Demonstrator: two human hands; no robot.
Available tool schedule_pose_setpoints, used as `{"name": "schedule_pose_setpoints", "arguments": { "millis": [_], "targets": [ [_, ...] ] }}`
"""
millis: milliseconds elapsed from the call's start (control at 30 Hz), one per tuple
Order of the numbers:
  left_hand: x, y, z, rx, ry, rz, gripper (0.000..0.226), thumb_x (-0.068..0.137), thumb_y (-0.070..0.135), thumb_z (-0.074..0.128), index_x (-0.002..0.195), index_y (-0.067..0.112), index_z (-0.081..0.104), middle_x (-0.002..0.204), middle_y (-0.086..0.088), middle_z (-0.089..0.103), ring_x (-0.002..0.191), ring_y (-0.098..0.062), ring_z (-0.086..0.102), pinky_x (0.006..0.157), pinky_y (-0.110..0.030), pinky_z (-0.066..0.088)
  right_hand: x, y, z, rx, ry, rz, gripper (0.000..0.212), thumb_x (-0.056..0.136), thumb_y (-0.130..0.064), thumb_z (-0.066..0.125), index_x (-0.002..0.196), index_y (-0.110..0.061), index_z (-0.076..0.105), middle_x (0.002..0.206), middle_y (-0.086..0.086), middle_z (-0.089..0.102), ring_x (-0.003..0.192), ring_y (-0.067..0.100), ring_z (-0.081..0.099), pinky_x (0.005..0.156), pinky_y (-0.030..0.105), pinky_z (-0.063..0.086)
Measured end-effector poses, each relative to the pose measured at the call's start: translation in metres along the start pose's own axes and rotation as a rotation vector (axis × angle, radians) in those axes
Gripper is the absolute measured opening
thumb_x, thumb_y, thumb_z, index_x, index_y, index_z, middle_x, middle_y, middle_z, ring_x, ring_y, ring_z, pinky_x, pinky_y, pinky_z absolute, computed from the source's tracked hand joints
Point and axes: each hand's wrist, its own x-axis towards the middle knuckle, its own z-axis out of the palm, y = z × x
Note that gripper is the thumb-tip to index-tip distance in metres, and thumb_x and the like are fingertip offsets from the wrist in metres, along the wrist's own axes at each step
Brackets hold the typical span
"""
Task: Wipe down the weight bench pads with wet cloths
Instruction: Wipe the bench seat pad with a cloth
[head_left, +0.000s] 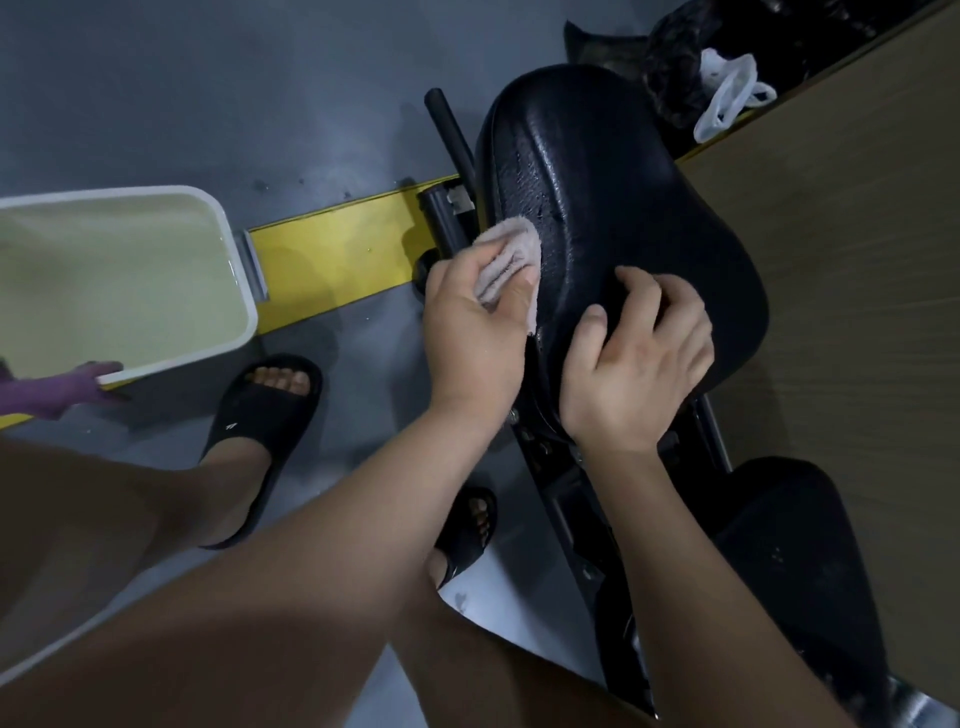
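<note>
A white tub (228, 244) of cloudy water stands on a grey floor (208, 104). A yellow stripe (332, 254) on the floor runs off from the tub's right side. A purple glove (62, 392) touches the tub's near rim. A black slide (260, 415) with a foot in it sits just right of the tub's near corner, and a second slide (467, 530) is farther right and nearer. Well right of the tub is a wood-grain panel (857, 260), with a white plastic bag (727, 93) and a black bag (670, 57) at its far edge.

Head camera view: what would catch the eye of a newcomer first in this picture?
First the big black bench pad in the middle, shiny with wet spots. The left hand holds a pale pink cloth against its left edge, and the right hand rests on the pad beside it. At far left stands a white tub of water.
</note>
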Motion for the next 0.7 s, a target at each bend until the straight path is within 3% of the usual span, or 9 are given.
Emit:
{"name": "schedule_pose_setpoints", "arguments": {
  "millis": [100,233,333,400,500,700],
  "targets": [
    [-0.018,-0.015,-0.001,0.032,0.009,-0.005,0.022,0.094,0.025,0.072,0.115,0.018,0.072,0.112,-0.001,0.064,0.098,-0.004,0.064,0.087,-0.017,0.050,0.001,0.001,0.002,0.081,-0.014,-0.024,0.040,0.092,-0.026,0.055,0.130,-0.014,0.061,0.138,0.009,0.053,0.128,0.028,0.051,0.109,0.057,0.038],
    [0.002,0.001,0.013,0.009,0.072,-0.023,0.015,0.093,0.020,0.074,0.107,0.017,0.074,0.114,-0.001,0.058,0.094,0.006,0.059,0.086,-0.006,0.044,0.004,0.001,0.003,0.075,0.000,-0.010,0.041,0.091,-0.027,0.056,0.129,-0.015,0.060,0.138,0.008,0.053,0.128,0.028,0.050,0.107,0.058,0.039],
    [0.036,0.015,0.020,0.007,0.098,-0.013,0.014,0.091,0.019,0.075,0.105,0.017,0.074,0.114,0.000,0.054,0.090,0.010,0.055,0.089,-0.008,0.046,0.005,0.000,0.006,0.047,0.001,0.005,0.041,0.090,-0.029,0.055,0.129,-0.017,0.060,0.138,0.007,0.053,0.127,0.027,0.049,0.106,0.056,0.039],
    [0.035,0.013,0.017,0.037,0.084,0.015,0.016,0.092,0.019,0.073,0.108,0.017,0.074,0.114,0.001,0.055,0.092,0.006,0.055,0.092,-0.009,0.045,0.004,0.001,0.006,0.036,-0.001,0.014,0.041,0.090,-0.030,0.055,0.129,-0.018,0.060,0.137,0.006,0.053,0.126,0.026,0.049,0.105,0.055,0.039],
    [0.000,0.001,0.007,0.136,0.040,0.029,0.016,0.094,0.022,0.071,0.108,0.017,0.075,0.109,-0.001,0.060,0.090,-0.002,0.056,0.085,-0.009,0.045,0.002,0.002,0.006,0.033,0.004,0.018,0.042,0.089,-0.031,0.054,0.129,-0.018,0.060,0.137,0.005,0.053,0.125,0.027,0.049,0.105,0.055,0.039],
    [0.006,0.000,0.013,-0.057,0.066,-0.108,0.010,0.088,0.023,0.077,0.098,0.020,0.075,0.108,0.000,0.065,0.093,-0.005,0.065,0.086,-0.021,0.053,0.003,0.002,0.005,0.032,0.004,0.012,0.042,0.090,-0.030,0.054,0.130,-0.017,0.058,0.138,0.007,0.052,0.125,0.030,0.050,0.104,0.057,0.039]
  ]
}}
